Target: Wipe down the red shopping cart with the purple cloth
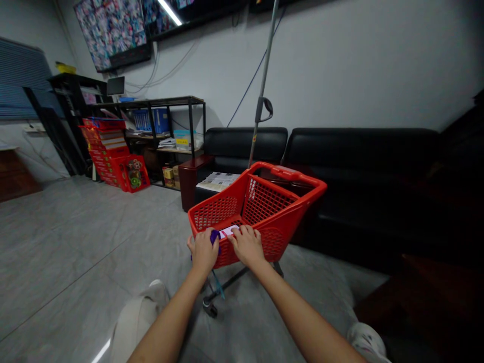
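Head view: both hands on the red cart

Head camera looks down on a grey tiled floor (75, 242), and we sweep from the left. Far left, a stack of red baskets (109, 151) stands against the wall, with a black shelf (170, 121) just beside it holding boxes and papers. A screen (113, 30) hangs high on the wall above them.

Now to the middle, where the action is. Left hand (204, 250) sits at the near rim of the cart (264, 201), fingers curled around a purple thing (215, 236). That grip is clenched on it, though how much of the thing lies hidden under the palm I cannot tell. Just beside it, the right hand (247, 244) lies flat on the same rim, fingertips touching a pale card (229, 231) that rests at the cart's near edge. Whether that grip is clenched or released, I cannot tell. The cart itself is tilted, its handle (289, 174) pointing away toward the sofa (359, 166), one wheel (209, 305) showing on the floor below.

A grey pole (262, 85) rises behind the cart. Further right, the black sofa runs along the wall into shadow. Papers (219, 180) lie on its left seat.
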### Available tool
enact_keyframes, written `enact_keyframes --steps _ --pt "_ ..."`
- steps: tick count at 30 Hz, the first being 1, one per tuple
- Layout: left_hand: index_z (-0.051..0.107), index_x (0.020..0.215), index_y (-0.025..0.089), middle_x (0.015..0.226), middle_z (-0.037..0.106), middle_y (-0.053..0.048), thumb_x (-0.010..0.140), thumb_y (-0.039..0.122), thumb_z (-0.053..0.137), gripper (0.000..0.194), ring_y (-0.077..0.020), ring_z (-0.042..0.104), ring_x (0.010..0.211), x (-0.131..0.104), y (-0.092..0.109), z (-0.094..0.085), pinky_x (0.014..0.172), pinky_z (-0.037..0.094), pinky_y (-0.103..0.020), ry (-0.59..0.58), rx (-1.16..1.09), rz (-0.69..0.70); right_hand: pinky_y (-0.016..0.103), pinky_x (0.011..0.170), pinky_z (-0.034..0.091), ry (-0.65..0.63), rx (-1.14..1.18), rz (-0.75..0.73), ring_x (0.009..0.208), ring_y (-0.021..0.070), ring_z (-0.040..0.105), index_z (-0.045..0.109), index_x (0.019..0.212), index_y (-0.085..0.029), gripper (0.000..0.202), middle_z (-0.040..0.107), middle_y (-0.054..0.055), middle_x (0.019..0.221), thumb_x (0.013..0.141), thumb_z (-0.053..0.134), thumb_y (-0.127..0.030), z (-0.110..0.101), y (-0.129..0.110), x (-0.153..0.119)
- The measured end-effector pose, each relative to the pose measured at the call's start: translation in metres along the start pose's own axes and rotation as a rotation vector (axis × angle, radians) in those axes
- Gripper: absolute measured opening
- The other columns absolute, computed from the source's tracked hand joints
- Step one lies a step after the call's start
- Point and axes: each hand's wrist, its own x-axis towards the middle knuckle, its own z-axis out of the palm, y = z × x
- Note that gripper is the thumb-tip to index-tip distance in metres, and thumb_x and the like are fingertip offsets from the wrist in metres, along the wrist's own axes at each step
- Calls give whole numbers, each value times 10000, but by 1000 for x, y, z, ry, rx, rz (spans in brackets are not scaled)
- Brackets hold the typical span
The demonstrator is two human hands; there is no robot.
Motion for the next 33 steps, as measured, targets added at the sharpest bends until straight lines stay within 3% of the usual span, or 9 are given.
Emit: enact_keyframes --steps 4,7,9,12,16,20,24,28,33 --pt "586 1160 309 1171 689 -17 938 321 483 245 -233 585 1136 11 -28 -11 1100 181 -519 -92 -2 125 408 1097 203 69 7 -40 1204 219 462 645 1146 -260 365 615 73 1231 1005 332 -382 -1 24 8" --pt "584 1177 308 1212 677 -22 936 315 480 262 -233 575 1156 16 -35 -13 1090 202 -504 -101 1 92 405 1122 176 97 19 -20 1175 208 477 662 1096 -260 373 640 55 1166 1010 315 -367 2 30 11" --pt "592 1166 295 1177 689 -32 933 304 480 259 -234 578 1141 16 -27 -9 1070 223 -503 -62 4 -16 402 1120 186 101 33 -21 1119 204 499 668 1063 -269 379 655 44 1084 1012 306 -369 5 25 11" --pt "585 1191 262 1142 699 -66 937 311 468 284 -248 576 1117 12 2 2 1037 254 -504 36 40 -154 409 1115 195 119 44 0 1089 211 502 675 1028 -269 371 658 46 1044 1008 317 -363 9 14 11" --pt "530 1301 247 1232 665 -99 950 336 451 370 -251 558 1138 10 34 12 1024 285 -474 64 86 -61 417 1122 198 121 69 3 1105 210 498 675 999 -260 371 657 48 1049 1007 315 -350 11 9 12" --pt "532 1302 249 1154 699 -91 956 394 445 385 -249 600 1079 14 18 3 1068 252 -477 4 145 29 429 1143 178 118 121 -12 1200 204 471 676 985 -258 395 661 46 1090 1014 293 -351 11 12 11" --pt "528 1291 249 1163 697 -99 972 382 407 367 -250 613 1089 16 -7 -9 1079 222 -519 1 154 -48 448 1149 173 125 157 9 1271 221 438 676 1009 -251 364 667 46 1128 1007 323 -339 13 10 9" --pt "539 1263 237 1107 712 -102 961 373 422 351 -262 621 1064 16 8 -3 1028 276 -504 12 157 -71 461 1149 172 146 156 42 1276 230 440 682 997 -249 351 674 56 1133 999 340 -328 15 5 7" --pt "575 1201 207 975 728 -101 963 397 415 345 -253 650 957 21 26 10 1014 295 -453 3 227 45 453 1140 178 126 137 29 1271 222 449 676 1023 -257 365 672 55 1156 1004 320 -339 12 5 4"
